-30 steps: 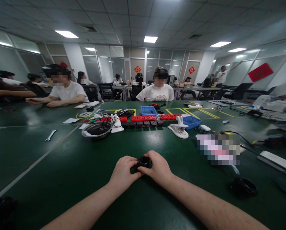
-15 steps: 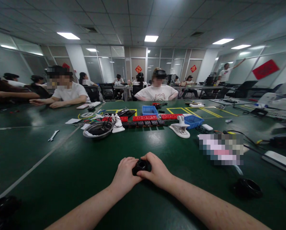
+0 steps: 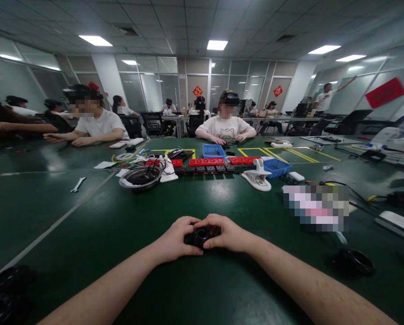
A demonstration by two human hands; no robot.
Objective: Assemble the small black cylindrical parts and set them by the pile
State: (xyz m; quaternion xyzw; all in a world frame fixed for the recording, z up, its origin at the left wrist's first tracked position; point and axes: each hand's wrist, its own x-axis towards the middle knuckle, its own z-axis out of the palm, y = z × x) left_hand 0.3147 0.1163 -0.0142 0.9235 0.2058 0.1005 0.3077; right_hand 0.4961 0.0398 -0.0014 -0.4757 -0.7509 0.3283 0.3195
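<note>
Just above the green table, or resting on it, is a small glossy black part (image 3: 201, 235) with a round hole in its middle; its exact kind does not show. My left hand (image 3: 177, 240) curls round its left side, thumb along the near edge and fingers at the far side. From the right, my right hand (image 3: 228, 232) grips it between thumb and bent fingers. The fingertips of both hands nearly meet at the far side and hide parts of it.
A black ring-shaped part (image 3: 355, 262) lies at the right, and more black parts (image 3: 10, 280) at the lower left. Farther off are a wrench (image 3: 78, 184), a metal bowl (image 3: 124, 181), red blocks (image 3: 206, 161), a white clip stand (image 3: 257, 176) and a blue bin (image 3: 276, 168). A co-worker (image 3: 226, 119) sits opposite.
My hands have shifted their hold on the black part, with the left thumb now lower along its near side. The co-worker opposite has brought both hands onto the table.
</note>
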